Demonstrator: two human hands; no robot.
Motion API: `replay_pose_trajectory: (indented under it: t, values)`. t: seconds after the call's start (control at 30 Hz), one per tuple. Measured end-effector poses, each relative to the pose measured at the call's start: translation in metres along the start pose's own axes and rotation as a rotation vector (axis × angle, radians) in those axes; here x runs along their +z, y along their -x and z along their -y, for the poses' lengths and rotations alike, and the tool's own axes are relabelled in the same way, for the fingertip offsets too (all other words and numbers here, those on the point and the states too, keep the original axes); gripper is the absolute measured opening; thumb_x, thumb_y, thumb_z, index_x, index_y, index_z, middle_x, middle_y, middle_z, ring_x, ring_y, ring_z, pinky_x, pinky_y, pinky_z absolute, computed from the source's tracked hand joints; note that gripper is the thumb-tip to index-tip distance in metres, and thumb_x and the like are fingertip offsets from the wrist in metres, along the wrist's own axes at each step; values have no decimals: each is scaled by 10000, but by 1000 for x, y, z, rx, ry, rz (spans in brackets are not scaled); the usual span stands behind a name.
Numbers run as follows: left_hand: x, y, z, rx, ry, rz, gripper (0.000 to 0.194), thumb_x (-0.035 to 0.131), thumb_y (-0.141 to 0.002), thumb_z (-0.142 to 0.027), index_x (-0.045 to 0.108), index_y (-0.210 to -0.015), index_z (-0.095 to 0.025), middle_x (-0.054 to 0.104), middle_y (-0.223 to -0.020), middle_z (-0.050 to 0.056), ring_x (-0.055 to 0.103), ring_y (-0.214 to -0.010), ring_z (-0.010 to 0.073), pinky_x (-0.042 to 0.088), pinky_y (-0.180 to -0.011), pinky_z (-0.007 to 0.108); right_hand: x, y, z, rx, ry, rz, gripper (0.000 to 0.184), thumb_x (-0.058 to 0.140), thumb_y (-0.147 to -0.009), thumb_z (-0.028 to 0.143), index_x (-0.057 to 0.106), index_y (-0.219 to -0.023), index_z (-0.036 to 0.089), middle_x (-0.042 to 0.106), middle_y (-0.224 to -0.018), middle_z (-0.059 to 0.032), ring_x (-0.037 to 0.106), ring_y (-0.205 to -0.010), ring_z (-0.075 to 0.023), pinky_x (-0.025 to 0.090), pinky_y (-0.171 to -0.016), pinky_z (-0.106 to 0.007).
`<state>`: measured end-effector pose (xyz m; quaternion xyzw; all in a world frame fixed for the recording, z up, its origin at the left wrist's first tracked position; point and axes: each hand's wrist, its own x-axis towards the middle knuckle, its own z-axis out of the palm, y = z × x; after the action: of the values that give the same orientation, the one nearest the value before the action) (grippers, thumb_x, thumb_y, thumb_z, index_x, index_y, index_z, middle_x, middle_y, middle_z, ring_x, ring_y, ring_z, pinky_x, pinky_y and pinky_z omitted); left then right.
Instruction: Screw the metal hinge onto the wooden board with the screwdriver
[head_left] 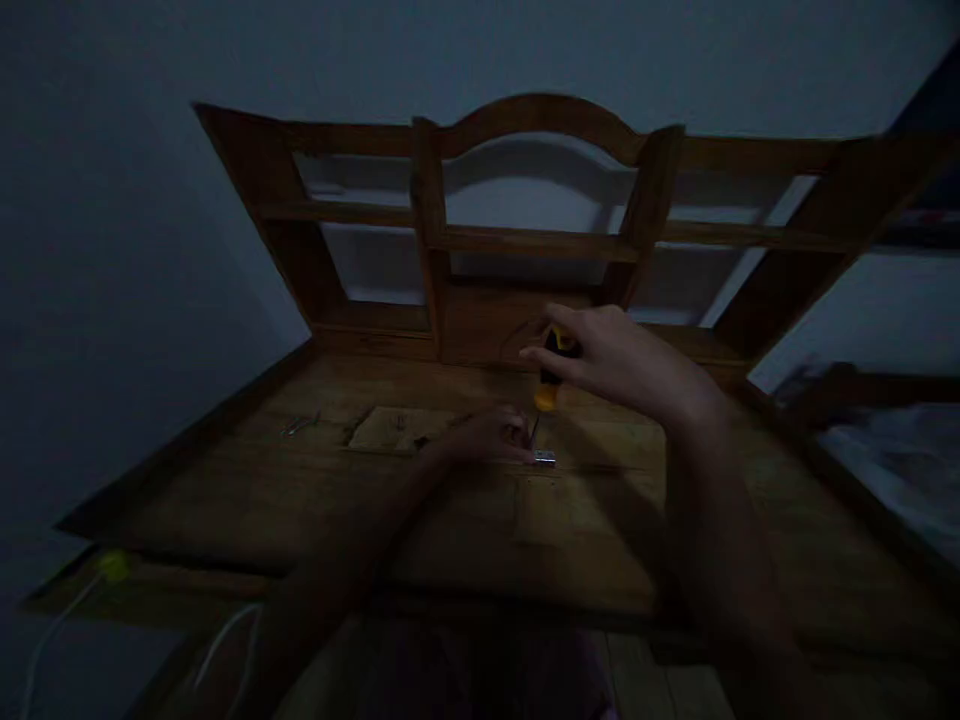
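A screwdriver with a yellow and black handle stands nearly upright, its thin shaft pointing down at the wooden desk top. My right hand is closed around the handle from above. Beside the shaft's lower end, my left hand is closed, its fingertips at a small silver metal piece lying on the wood. Dim light hides whether a screw sits under the screwdriver's tip. Just in front of the metal piece lies a flat wooden board.
A wooden shelf unit with an arched top rises at the back. Left on the desk top lie small metal pieces and a flat brown piece. A yellow plug-like object with a white cable is at the front left.
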<state>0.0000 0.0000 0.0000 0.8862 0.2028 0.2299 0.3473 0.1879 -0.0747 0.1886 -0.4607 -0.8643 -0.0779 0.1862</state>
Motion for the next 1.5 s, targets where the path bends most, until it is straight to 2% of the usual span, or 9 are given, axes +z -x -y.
replay_pose_trajectory:
  t: [0.13, 0.3, 0.57, 0.7, 0.87, 1.03, 1.5]
  values:
    - [1, 1, 0, -13, 2, -14, 284, 763, -772, -433, 695, -833, -165, 649, -903, 35, 600, -906, 172, 448, -804, 269, -3, -2, -3, 26, -33, 35, 321, 553, -911, 463, 592, -1073, 188, 685, -897, -66, 629, -817, -235, 396, -697, -302]
    - [1, 1, -2, -45, 11, -30, 265, 788, -748, -407, 695, -821, -170, 646, -907, 32, 598, -915, 176, 448, -815, 279, -11, 1, 1, -41, -139, 78, 236, 526, -903, 303, 629, -1094, 210, 700, -1005, -44, 636, -916, -222, 417, -777, -301]
    - [1, 1, -4, -31, 35, -27, 249, 785, -754, -389, 703, -831, -166, 656, -948, 42, 603, -905, 175, 454, -821, 292, -7, 1, 1, -2, -115, 38, 300, 527, -928, 439, 632, -1062, 193, 692, -926, -64, 629, -849, -221, 404, -741, -301]
    - [1, 1, -3, -44, 44, -32, 266, 783, -753, -402, 706, -852, -168, 662, -932, 41, 609, -899, 177, 459, -802, 284, -10, 0, 1, -52, -178, 48, 241, 568, -865, 315, 623, -1068, 198, 687, -964, -34, 616, -856, -198, 396, -736, -280]
    - [2, 0, -4, -19, 38, -31, 254, 784, -754, -385, 709, -846, -161, 662, -905, 42, 612, -889, 172, 460, -791, 273, -13, 1, 3, -96, -223, 74, 233, 510, -854, 214, 611, -1063, 196, 670, -886, -14, 585, -767, -165, 357, -683, -265]
    - [2, -1, -3, -24, 44, -24, 255, 786, -752, -385, 711, -841, -158, 663, -903, 43, 614, -888, 172, 464, -809, 277, -13, 2, 3, -91, -209, 63, 206, 505, -880, 238, 615, -1049, 199, 643, -804, -7, 554, -706, -154, 321, -638, -264]
    - [3, 1, 0, -53, 42, -49, 275, 796, -734, -412, 721, -852, -174, 662, -942, 45, 611, -917, 179, 465, -825, 287, -13, 2, 4, -58, -140, 63, 170, 502, -915, 303, 596, -1004, 194, 629, -798, -22, 560, -727, -168, 323, -637, -270]
